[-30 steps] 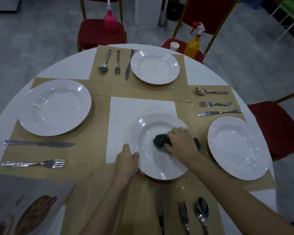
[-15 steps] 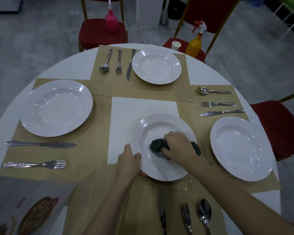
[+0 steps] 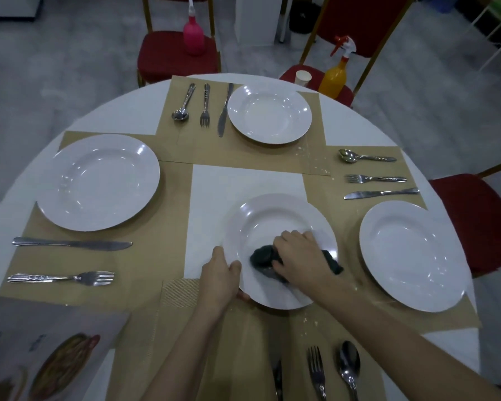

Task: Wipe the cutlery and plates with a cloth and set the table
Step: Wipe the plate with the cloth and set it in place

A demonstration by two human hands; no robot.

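A white deep plate lies near the middle of the round table, in front of me. My left hand grips its near-left rim, thumb on top. My right hand holds a dark cloth bunched under the fingers and presses it onto the plate's inner surface; a cloth end sticks out at the right of the hand. A fork, a spoon and part of a knife lie on the near placemat.
Three more white plates sit on tan placemats: left, far, right, each with cutlery beside it. A printed menu lies at the near left. Red chairs hold a pink bottle, an orange spray bottle and a paper cup.
My right hand has slid the cloth leftwards and towards me across the plate. The left hand keeps its hold on the rim.
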